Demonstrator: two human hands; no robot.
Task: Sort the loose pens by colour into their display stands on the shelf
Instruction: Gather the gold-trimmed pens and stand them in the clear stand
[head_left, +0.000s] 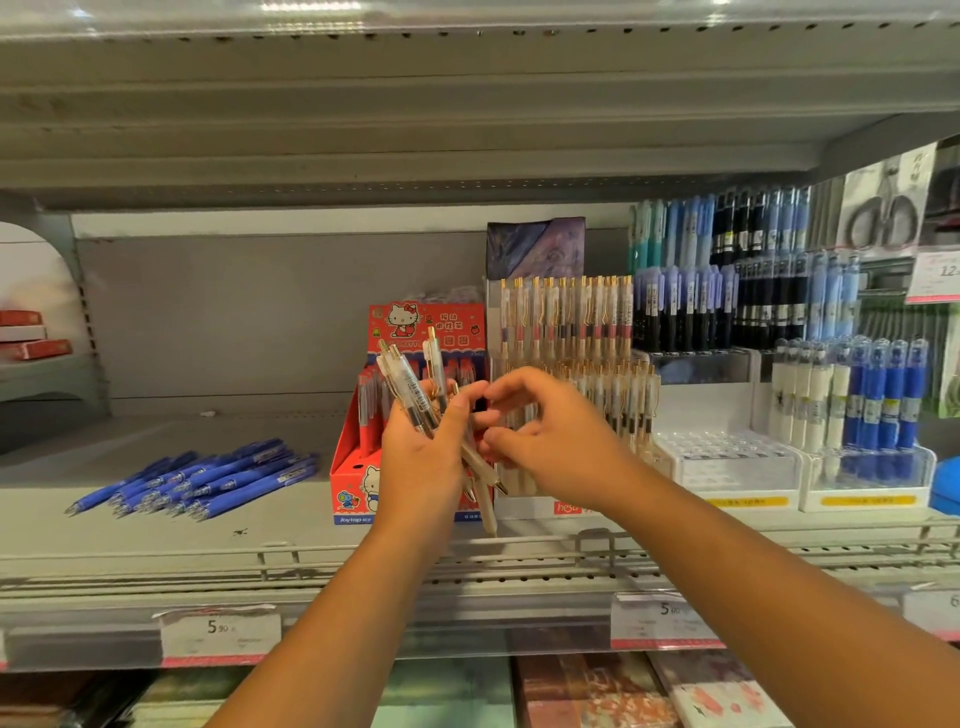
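Note:
My left hand (423, 457) grips a bundle of several clear pens with gold clips (410, 384), their tips pointing down past my palm. My right hand (540, 431) is just right of it with curled fingers, pinching at one pen of the bundle. Behind my hands stands the tiered stand of matching gold-clip pens (566, 322). A loose pile of blue pens (208, 480) lies on the shelf (156, 540) to the left. A clear stand holding blue and white pens (862, 410) is at the far right.
A red cartoon-cat pen box (358, 457) stands directly behind my left hand. A white stand with open holes (727, 457) sits right of centre. Racks of blue and black pens (727, 291) fill the back right. Price tags (221, 631) line the shelf's front rail.

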